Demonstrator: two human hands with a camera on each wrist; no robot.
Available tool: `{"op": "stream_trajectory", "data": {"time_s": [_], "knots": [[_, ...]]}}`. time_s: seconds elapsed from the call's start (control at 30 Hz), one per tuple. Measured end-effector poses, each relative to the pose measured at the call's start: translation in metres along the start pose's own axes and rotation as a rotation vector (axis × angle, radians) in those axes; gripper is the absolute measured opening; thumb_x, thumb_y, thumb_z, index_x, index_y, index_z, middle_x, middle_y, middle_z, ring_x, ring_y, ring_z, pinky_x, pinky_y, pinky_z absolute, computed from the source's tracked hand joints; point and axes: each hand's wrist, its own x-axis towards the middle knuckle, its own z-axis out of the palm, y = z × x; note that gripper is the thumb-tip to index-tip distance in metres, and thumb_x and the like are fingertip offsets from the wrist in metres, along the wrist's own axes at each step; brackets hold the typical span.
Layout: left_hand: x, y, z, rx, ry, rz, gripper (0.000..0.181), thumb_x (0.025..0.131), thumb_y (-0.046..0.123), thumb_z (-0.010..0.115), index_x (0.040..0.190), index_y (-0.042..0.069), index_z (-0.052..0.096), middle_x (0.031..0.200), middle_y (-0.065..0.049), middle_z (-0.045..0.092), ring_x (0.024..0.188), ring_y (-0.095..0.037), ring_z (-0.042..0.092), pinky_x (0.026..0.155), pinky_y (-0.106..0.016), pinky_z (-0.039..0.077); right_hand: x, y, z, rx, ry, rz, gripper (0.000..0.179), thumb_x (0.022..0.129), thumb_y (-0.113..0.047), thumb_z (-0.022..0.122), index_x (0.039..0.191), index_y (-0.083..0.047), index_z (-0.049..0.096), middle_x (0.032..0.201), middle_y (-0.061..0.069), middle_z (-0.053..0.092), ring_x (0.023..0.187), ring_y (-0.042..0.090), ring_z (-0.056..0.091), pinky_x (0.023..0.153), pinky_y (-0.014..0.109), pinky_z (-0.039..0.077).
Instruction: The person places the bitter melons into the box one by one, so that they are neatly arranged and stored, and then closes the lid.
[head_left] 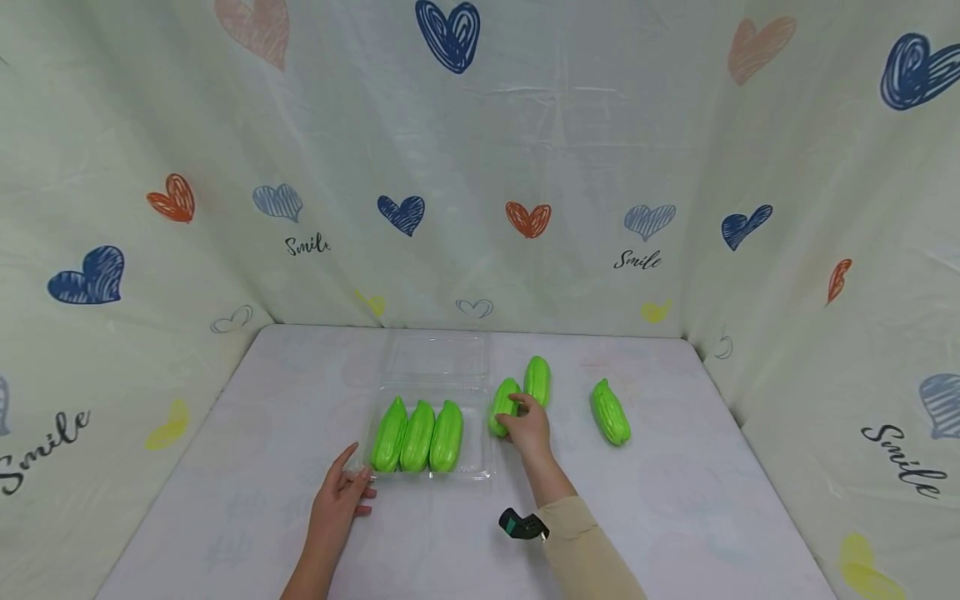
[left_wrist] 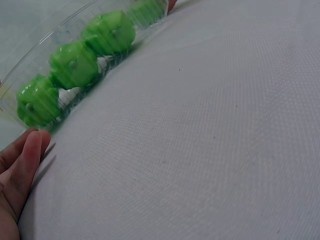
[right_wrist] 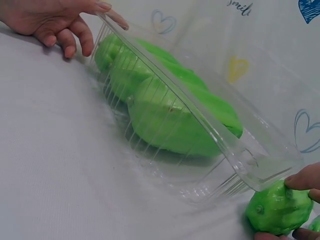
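My left hand is at the near left corner of a clear plastic clamshell box, thumb and forefinger on the rim and the other fingers loosely bent outside it. Three green toy gourds lie side by side in the box, filling its left and middle. Just beyond the box's right wall, my right hand pinches another green gourd between thumb and fingers. In the right wrist view that gourd appears end-on below the box's corner, with fingertips on its top and underside.
Behind the held gourd lies one more gourd, and a further gourd lies farther right. The box's open lid stretches toward the back of the white table. A heart-patterned curtain encloses the back and sides.
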Motion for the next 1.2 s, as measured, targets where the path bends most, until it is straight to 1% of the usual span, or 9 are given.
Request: {"op": "stream_trajectory", "data": {"time_s": [0.1,0.3,0.57,0.7,0.87,1.0,1.2], "knots": [[0.000,0.000,0.000,0.000,0.000,0.002,0.061,0.099,0.035,0.057,0.152,0.018,0.032,0.099,-0.011,0.063,0.082,-0.017,0.064,0.064,-0.028,0.056,-0.001,-0.001,-0.002,0.003,-0.002,0.005,0.048,0.078,0.004,0.072,0.124,0.002,0.059,0.130,0.029,0.047,0.102,0.040,0.058,0.062,0.035,0.058],[0.000,0.001,0.000,0.000,-0.001,0.006,0.061,0.099,0.035,0.057,0.152,0.017,0.031,0.099,-0.011,0.063,0.081,-0.016,0.065,0.064,-0.028,0.056,-0.002,-0.005,-0.009,-0.009,0.004,0.002,0.048,0.076,0.003,0.072,0.123,0.001,0.060,0.130,0.028,0.050,0.093,0.033,0.059,0.060,0.034,0.057],[0.000,0.001,0.001,0.003,0.000,0.006,0.060,0.100,0.032,0.057,0.152,0.017,0.032,0.099,-0.011,0.064,0.081,-0.016,0.065,0.064,-0.028,0.056,-0.007,-0.014,-0.018,0.003,-0.001,0.009,0.049,0.076,0.003,0.072,0.123,0.000,0.060,0.131,0.028,0.050,0.097,0.036,0.059,0.060,0.033,0.057],[0.000,0.001,0.001,0.007,0.004,0.007,0.059,0.100,0.031,0.057,0.152,0.018,0.032,0.099,-0.010,0.064,0.080,-0.015,0.065,0.064,-0.028,0.056,-0.010,-0.018,-0.022,0.007,0.000,0.007,0.049,0.076,0.003,0.072,0.124,0.000,0.060,0.131,0.027,0.051,0.097,0.035,0.060,0.060,0.032,0.057],[0.000,0.001,0.000,0.007,0.008,0.011,0.058,0.100,0.031,0.056,0.152,0.017,0.032,0.099,-0.011,0.064,0.079,-0.016,0.065,0.063,-0.028,0.056,-0.014,-0.021,-0.026,0.009,-0.006,0.007,0.049,0.077,0.002,0.072,0.124,-0.001,0.060,0.133,0.025,0.050,0.091,0.030,0.061,0.061,0.032,0.057],[0.000,0.001,0.000,0.005,0.003,0.007,0.059,0.100,0.032,0.057,0.152,0.017,0.032,0.099,-0.011,0.064,0.079,-0.015,0.064,0.064,-0.027,0.056,-0.018,-0.023,-0.028,0.013,-0.013,-0.006,0.048,0.078,0.002,0.072,0.124,0.000,0.059,0.133,0.026,0.048,0.088,0.030,0.063,0.062,0.033,0.058],[0.000,0.000,-0.001,-0.001,-0.011,0.023,0.060,0.100,0.033,0.056,0.152,0.017,0.031,0.101,-0.012,0.063,0.081,-0.014,0.064,0.065,-0.028,0.056,-0.027,-0.027,-0.029,0.039,-0.016,-0.011,0.047,0.079,0.002,0.072,0.124,-0.002,0.060,0.130,0.022,0.047,0.092,0.029,0.061,0.064,0.032,0.057]]}}
